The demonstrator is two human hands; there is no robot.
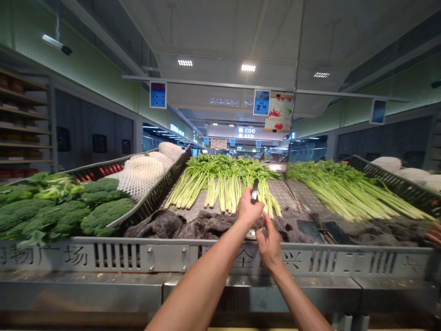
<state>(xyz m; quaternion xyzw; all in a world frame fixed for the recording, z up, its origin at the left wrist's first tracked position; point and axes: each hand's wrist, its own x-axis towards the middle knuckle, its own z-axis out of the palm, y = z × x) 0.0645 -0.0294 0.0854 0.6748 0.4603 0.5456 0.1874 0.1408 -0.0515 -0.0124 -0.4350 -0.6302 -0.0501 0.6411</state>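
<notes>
My left hand [248, 209] is closed around a small black-and-grey object [255, 191], which sticks up from the fist above the celery. Just below it, my right hand [271, 241] has its fingers curled at a clear, whitish round object [252, 233]. What joins the two objects, if anything, is hidden behind the hands. Bunches of celery [220, 186] lie side by side on a sloping metal display, leaves away from me and stalk ends towards me. A rumpled dark grey cloth [206, 224] runs along the front, under my hands.
Broccoli [55, 211] fills the left. White net-wrapped produce [143, 172] sits in a black crate [160, 184] beside the celery. A grey slotted rail [168, 257] edges the front. At right, a mirror-like panel shows reflected celery [341, 195]. Price signs [262, 102] hang above.
</notes>
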